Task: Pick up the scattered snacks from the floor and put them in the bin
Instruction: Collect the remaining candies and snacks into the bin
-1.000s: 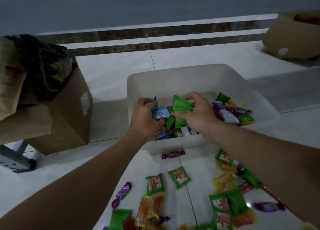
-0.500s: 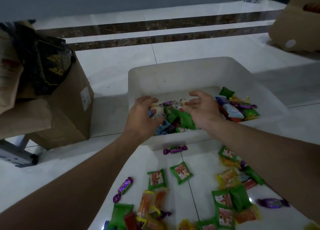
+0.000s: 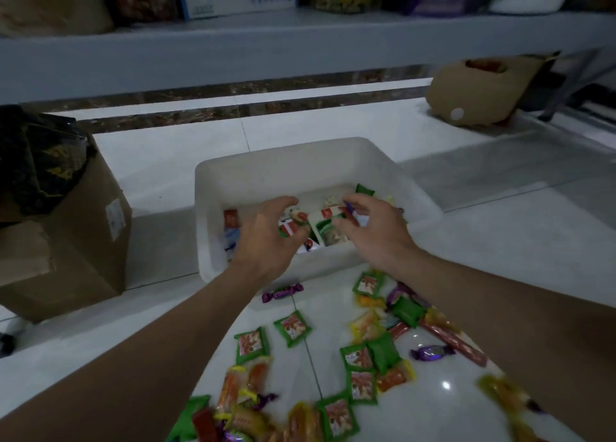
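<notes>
- In the head view, a white plastic bin (image 3: 283, 175) is seen standing on the tiled floor (image 3: 500, 241), just ahead of both forearms.
- The bin is partly filled: red-and-white and green packets (image 3: 328, 221) are heaped on its bottom, and one green packet (image 3: 365, 190) is propped up in the far right corner.
- The left hand (image 3: 266, 238) is held over the near left part of the bin, with fingers spread and loosely bent; nothing is gripped by it.
- The right hand (image 3: 373, 231) is held over the near right part, with fingers likewise spread wide and nothing held.
- The scattered snacks (image 3: 292, 328) are found on the floor in front of the bin: green, orange and yellow packets, and a purple twist-wrapped candy (image 3: 282, 291) just beside the bin's near wall.
- A cardboard box (image 3: 83, 241) is placed to the left of the bin, with a dark bag (image 3: 36, 161) stuffed into its top.
- A brown paper bag (image 3: 480, 91) is laid on the floor at the far right, well apart from the bin, and a shelf (image 3: 300, 38) stocked with packages is seen above.
</notes>
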A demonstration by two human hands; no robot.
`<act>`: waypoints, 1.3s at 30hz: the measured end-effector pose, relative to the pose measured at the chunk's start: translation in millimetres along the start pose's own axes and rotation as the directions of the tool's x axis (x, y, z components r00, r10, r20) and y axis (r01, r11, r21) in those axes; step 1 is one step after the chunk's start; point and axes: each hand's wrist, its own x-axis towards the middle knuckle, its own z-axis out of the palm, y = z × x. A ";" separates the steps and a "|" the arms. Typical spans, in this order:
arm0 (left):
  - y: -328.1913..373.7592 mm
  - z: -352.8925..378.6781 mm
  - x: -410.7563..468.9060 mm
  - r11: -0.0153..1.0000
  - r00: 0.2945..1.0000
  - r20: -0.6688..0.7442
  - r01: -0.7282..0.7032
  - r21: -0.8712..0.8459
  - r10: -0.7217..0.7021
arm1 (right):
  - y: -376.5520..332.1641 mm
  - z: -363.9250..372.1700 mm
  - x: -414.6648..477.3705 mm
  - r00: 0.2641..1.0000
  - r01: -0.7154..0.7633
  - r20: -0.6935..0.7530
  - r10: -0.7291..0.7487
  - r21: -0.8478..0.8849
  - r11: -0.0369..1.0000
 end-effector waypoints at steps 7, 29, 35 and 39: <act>53.2 67.5 -12.1 0.992 0.986 0.104 -0.129 -0.003 0.129 | 57.5 -78.4 -55.2 0.986 -0.165 -0.056 0.158 -0.164 0.973; 65.7 268.1 -108.5 0.915 0.761 0.636 -0.337 0.220 0.127 | 199.8 -183.0 -209.9 0.815 -0.579 -0.230 0.532 -0.279 0.766; 45.5 275.5 -104.0 0.905 0.774 0.627 -0.328 0.270 0.094 | 216.4 -168.5 -213.4 0.802 -0.598 -0.168 0.574 -0.227 0.769; 47.2 278.6 -103.1 0.967 0.821 0.563 -0.209 0.144 0.093 | 228.8 -149.7 -208.3 0.798 -0.599 -0.093 0.596 -0.231 0.767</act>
